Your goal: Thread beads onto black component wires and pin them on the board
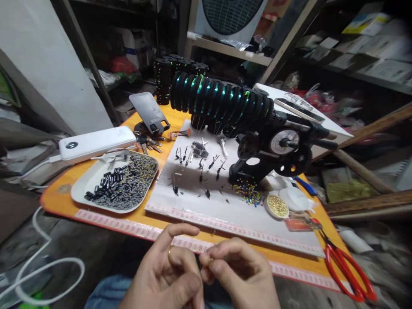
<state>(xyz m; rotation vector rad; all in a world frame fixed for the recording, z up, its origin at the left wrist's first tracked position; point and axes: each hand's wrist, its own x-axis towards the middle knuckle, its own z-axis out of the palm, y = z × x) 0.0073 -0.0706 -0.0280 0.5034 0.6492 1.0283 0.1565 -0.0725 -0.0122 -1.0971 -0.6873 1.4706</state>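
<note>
My left hand point(172, 274) is at the near edge of the table, wearing a gold ring, its index finger stretched out and the other fingers curled. What its curled fingers hold, if anything, is hidden. Close against it, my right hand point(243, 270) pinches something tiny between thumb and fingertips; a small yellowish glint shows there, too small to name. Beyond the hands, a white board point(193, 206) carries several small black parts with wire ends point(201, 174), a pile of multicoloured beads point(247, 192) and a round dish of gold beads point(277, 207).
A white tray point(75, 191) of black and grey small parts sits left, near a white power bank point(98, 143) and phone stand point(149, 113). A black geared machine with a ribbed roller point(222, 98) stands behind. Red-handled scissors point(347, 268) and measuring tape point(128, 224) lie along the front.
</note>
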